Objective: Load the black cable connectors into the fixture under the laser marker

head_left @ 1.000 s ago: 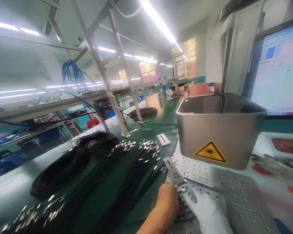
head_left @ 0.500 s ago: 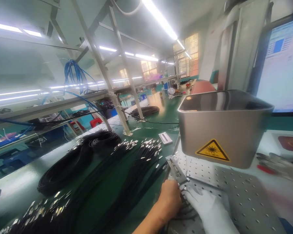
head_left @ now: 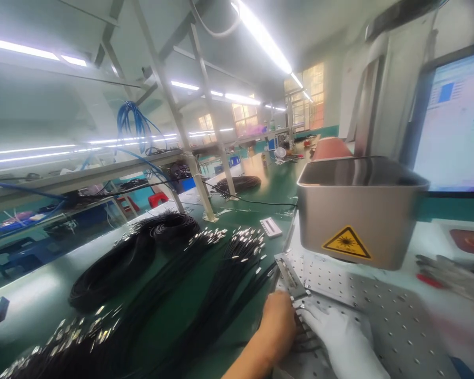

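Note:
My bare left hand (head_left: 278, 322) is closed at the near end of a slotted metal fixture (head_left: 290, 275), its fingertips mostly hidden. Beside it, my right hand (head_left: 342, 334) wears a white glove, with its fingers pressed together over small silver connectors. Black cables (head_left: 308, 342) run out between and below the two hands, which appear closed on them. Under the fixture lies a perforated metal plate (head_left: 395, 316). Left of my hands, a bundle of black cables with silver connector ends (head_left: 245, 243) rests on the green table mat.
Above the plate hangs a metal machine head (head_left: 355, 221) with a yellow laser warning label. A monitor (head_left: 464, 121) stands at the right, grey gloves (head_left: 450, 271) below it. Coiled black cable (head_left: 130, 258) and a white slotted block (head_left: 270, 227) lie on the table. Shelf posts (head_left: 201, 179) rise at its far side.
The camera view has shifted slightly, so the scene sits a little lower and the table further right. Both hands stay at the fixture, with hardly any movement of their own.

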`<state>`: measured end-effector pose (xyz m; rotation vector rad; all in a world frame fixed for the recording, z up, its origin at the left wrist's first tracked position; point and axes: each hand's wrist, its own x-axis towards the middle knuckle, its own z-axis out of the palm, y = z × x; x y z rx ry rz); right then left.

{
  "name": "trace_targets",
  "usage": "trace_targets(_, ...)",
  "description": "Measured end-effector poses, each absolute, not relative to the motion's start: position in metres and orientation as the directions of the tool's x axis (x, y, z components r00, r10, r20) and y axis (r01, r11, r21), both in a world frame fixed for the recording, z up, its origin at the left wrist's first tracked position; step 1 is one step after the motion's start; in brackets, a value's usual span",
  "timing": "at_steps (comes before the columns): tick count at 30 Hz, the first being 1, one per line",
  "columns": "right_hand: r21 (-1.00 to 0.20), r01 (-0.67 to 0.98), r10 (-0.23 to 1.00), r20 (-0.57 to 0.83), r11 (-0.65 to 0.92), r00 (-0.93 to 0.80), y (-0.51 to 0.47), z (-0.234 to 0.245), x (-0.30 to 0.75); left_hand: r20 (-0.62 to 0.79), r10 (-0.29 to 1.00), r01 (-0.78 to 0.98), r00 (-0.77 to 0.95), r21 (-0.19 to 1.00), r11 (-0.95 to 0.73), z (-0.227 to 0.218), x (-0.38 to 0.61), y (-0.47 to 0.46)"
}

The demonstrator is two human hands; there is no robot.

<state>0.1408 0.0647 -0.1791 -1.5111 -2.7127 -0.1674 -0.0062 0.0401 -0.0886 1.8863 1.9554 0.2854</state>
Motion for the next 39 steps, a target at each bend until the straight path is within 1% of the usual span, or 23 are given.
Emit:
trace_targets(2, -0.062, 0.836, 0.838, 0.07, 0.545, -0.541, 0.069, -0.178, 0.149, -0.108, 0.994, 0.94, -0.009, 0.338, 0.046, -0.084, -0.01, 0.036)
trace_targets(4, -0.238, 0.815, 0.849, 0.132, 0.528, -0.512, 0.072, -0.178, 0.159, -0.059, 0.997, 0.952, 0.042, 0.304, -0.022, -0.083, -0.014, 0.03)
trace_targets(6, -0.408, 0.788, 0.887, 0.183, 0.461, -0.424, 0.073, -0.18, 0.168, -0.028, 0.987, 0.935, 0.157, 0.327, -0.139, -0.087, -0.018, 0.023)
trace_targets(7, -0.47, 0.774, 0.905, 0.188, 0.424, -0.382, 0.073, -0.181, 0.172, -0.013, 0.975, 0.918, 0.221, 0.34, -0.203, -0.091, -0.02, 0.02)
trace_targets(9, -0.543, 0.751, 0.926, 0.18, 0.375, -0.332, 0.071, -0.182, 0.176, 0.025, 0.941, 0.88, 0.338, 0.345, -0.326, -0.102, -0.022, 0.017)
trace_targets(11, -0.58, 0.73, 0.931, 0.181, 0.361, -0.317, 0.07, -0.182, 0.178, 0.073, 0.897, 0.839, 0.437, 0.325, -0.435, -0.114, -0.021, 0.018)
trace_targets(15, -0.619, 0.691, 0.926, 0.213, 0.375, -0.311, 0.068, -0.18, 0.178, 0.143, 0.812, 0.767, 0.565, 0.272, -0.581, -0.127, -0.018, 0.024)
trace_targets(21, -0.66, 0.646, 0.919, 0.195, 0.382, -0.344, 0.066, -0.181, 0.178, 0.153, 0.749, 0.717, 0.645, 0.216, -0.662, -0.132, -0.017, 0.027)
trace_targets(24, -0.675, 0.635, 0.92, 0.191, 0.376, -0.342, 0.065, -0.179, 0.179, 0.115, 0.729, 0.708, 0.675, 0.18, -0.683, -0.131, -0.016, 0.026)
trace_targets(26, -0.696, 0.624, 0.927, 0.175, 0.355, -0.332, 0.066, -0.175, 0.181, 0.048, 0.726, 0.714, 0.686, 0.149, -0.684, -0.126, -0.014, 0.025)
trace_targets(29, -0.748, 0.591, 0.936, 0.116, 0.303, -0.333, 0.07, -0.164, 0.182, -0.056, 0.733, 0.734, 0.678, 0.107, -0.67, -0.117, -0.01, 0.023)
trace_targets(32, -0.793, 0.551, 0.936, 0.067, 0.261, -0.346, 0.073, -0.156, 0.181, -0.083, 0.746, 0.749, 0.661, 0.132, -0.649, -0.111, -0.008, 0.021)
trace_targets(36, -0.818, 0.535, 0.949, 0.041, 0.212, -0.313, 0.076, -0.148, 0.178, -0.042, 0.776, 0.764, 0.629, 0.219, -0.607, -0.117, -0.011, 0.021)
trace_targets(39, -0.789, 0.597, 0.966, -0.014, 0.149, -0.259, 0.076, -0.137, 0.172, -0.031, 0.78, 0.756, 0.625, 0.273, -0.595, -0.122, -0.014, 0.022)
